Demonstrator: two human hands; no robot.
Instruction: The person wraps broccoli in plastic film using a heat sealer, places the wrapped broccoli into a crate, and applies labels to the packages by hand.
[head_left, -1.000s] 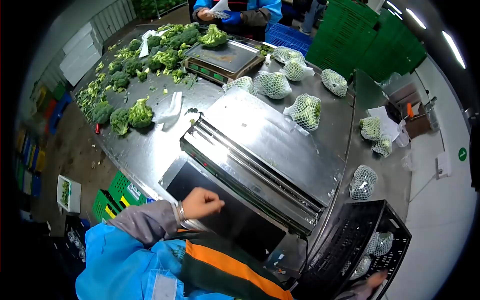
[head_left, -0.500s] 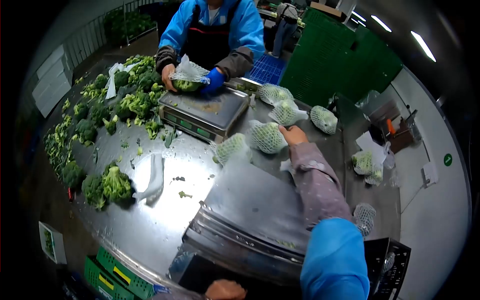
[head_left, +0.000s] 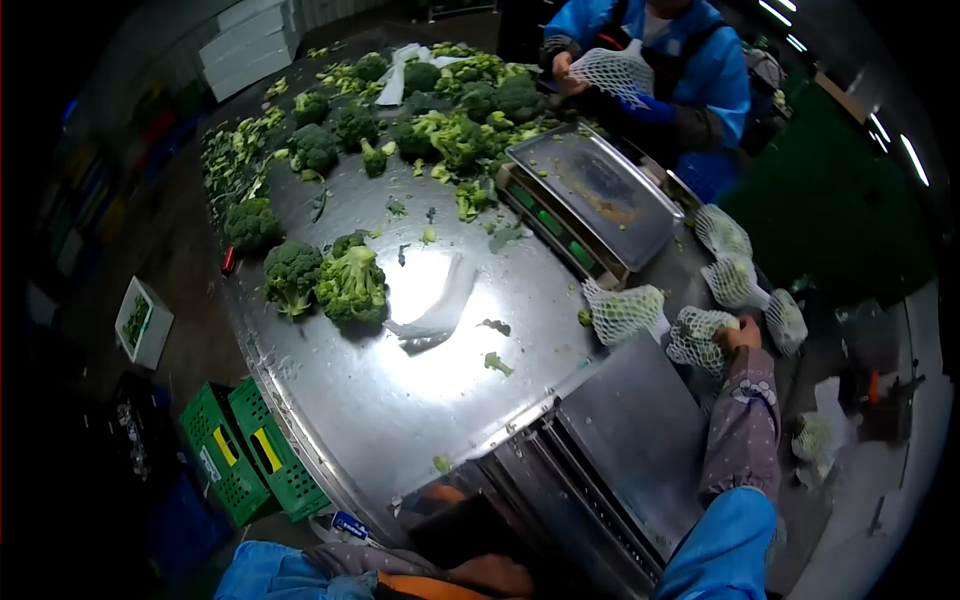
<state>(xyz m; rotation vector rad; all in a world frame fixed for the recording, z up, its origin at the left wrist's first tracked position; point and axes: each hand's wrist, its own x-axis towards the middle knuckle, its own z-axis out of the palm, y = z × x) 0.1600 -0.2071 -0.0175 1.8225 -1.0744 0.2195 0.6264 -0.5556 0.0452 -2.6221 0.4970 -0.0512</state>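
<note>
My right hand [head_left: 738, 336] grips the edge of a net-wrapped broccoli [head_left: 698, 338] beside the metal plate of a machine [head_left: 640, 430]. Just left of it lies another netted broccoli [head_left: 625, 312], and further netted heads [head_left: 728, 258] rest behind. Low in the view is my left hand [head_left: 495, 575], dim and partly hidden at the machine's near side; its fingers do not show clearly. A weighing scale [head_left: 610, 195] with a bare, wet tray stands beyond the netted heads. Bare broccoli heads [head_left: 350, 285] lie on the steel table [head_left: 330, 400].
A co-worker [head_left: 690, 70] across the table holds a white net [head_left: 615, 72] around something. Loose broccoli [head_left: 455, 135] is heaped at the far side. Green crates [head_left: 225, 450] and a white box [head_left: 145, 322] stand at the left. More netted produce [head_left: 812, 438] lies at the right.
The view has swung left and down, so things appear further right. The co-worker has lifted the netted item off the scale. My right hand stays on the same netted broccoli.
</note>
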